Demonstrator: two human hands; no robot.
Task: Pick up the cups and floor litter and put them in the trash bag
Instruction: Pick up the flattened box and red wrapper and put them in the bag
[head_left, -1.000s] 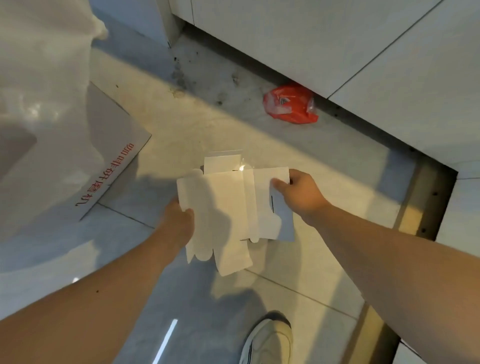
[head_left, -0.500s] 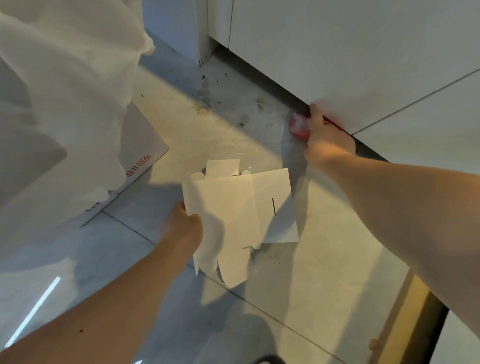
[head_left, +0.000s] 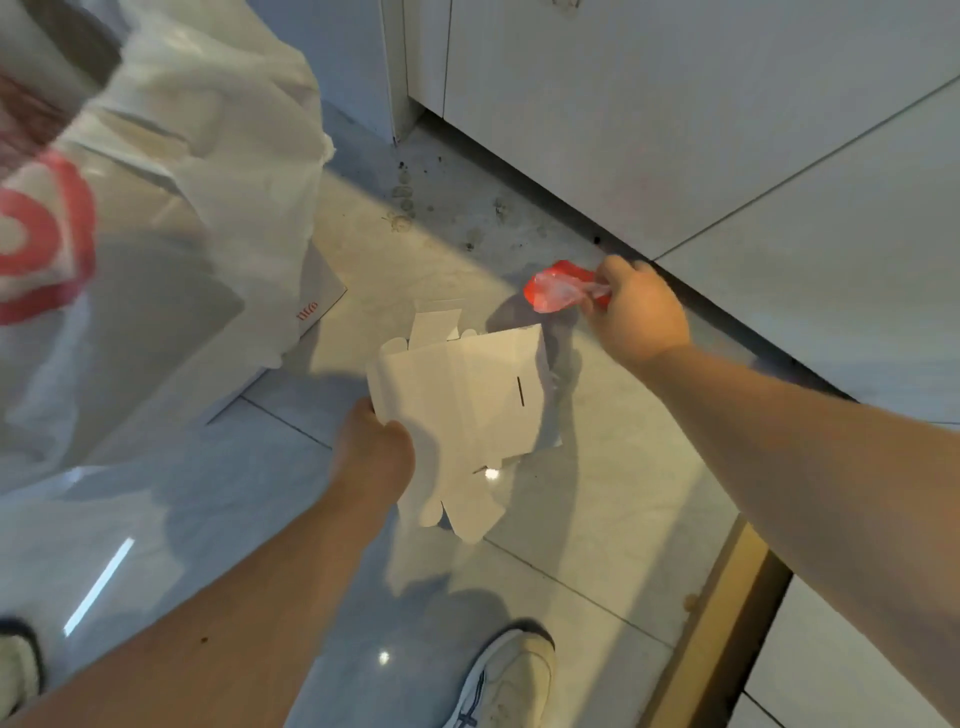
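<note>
My left hand (head_left: 375, 457) grips the left edge of a flattened white cardboard box (head_left: 467, 415), held above the floor in the middle of the view. My right hand (head_left: 636, 312) is closed on a crumpled red plastic wrapper (head_left: 558, 291), lifted just off the floor in front of the cabinet base. A large white trash bag (head_left: 208, 218) with a red mark hangs at the left, close to the camera. No cups are in view.
White cabinet doors (head_left: 649, 114) run along the right and back, with a dark gap at their base. A flat white carton (head_left: 311, 306) lies on the floor under the bag. My shoes (head_left: 506, 680) stand at the bottom. Dirt specks mark the tiled floor (head_left: 431, 208).
My right hand let go of the cardboard, reached to the red wrapper under the cabinet edge, and has now pulled it out and up. The left hand kept hold of the cardboard.
</note>
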